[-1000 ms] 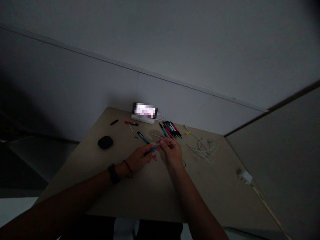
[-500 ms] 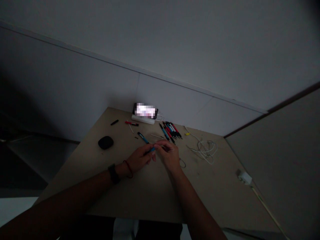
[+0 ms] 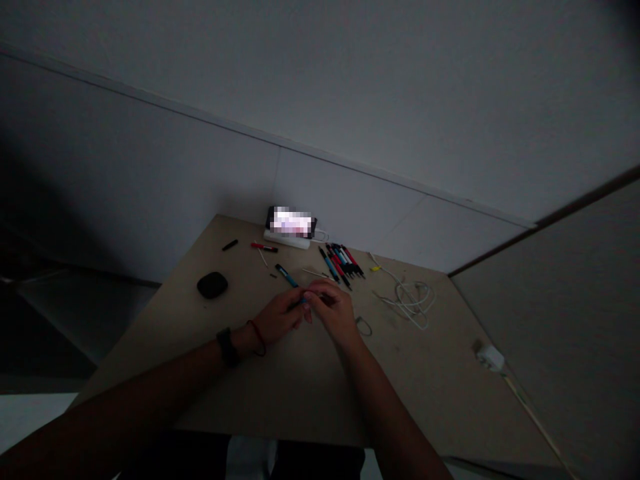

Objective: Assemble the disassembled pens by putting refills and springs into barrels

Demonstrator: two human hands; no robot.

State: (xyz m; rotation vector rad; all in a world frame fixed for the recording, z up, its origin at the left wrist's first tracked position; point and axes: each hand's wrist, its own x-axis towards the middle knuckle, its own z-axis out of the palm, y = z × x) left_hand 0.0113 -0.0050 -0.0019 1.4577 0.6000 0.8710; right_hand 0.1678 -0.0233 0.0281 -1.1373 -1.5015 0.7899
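My left hand (image 3: 279, 317) and my right hand (image 3: 333, 308) meet over the middle of a beige table (image 3: 300, 393). The left hand's fingers are closed round a blue pen barrel (image 3: 303, 301). My right hand pinches at the same pen's end; what else it holds is too small to see. A second blue pen (image 3: 286, 275) lies just beyond the hands. A thin white refill (image 3: 314, 272) rests beside it. A bunch of red, blue and black pens (image 3: 342, 260) lies further back.
A phone with a lit screen (image 3: 291, 222) leans on a white block at the wall. A black oval case (image 3: 212, 285) sits left. A red pen (image 3: 263, 247) and black cap (image 3: 230, 245) lie behind. White cable (image 3: 413, 295) and a charger plug (image 3: 490, 358) are right.
My right hand has slid left toward the left hand, closing over the blue pen's end. The left hand has hardly moved.
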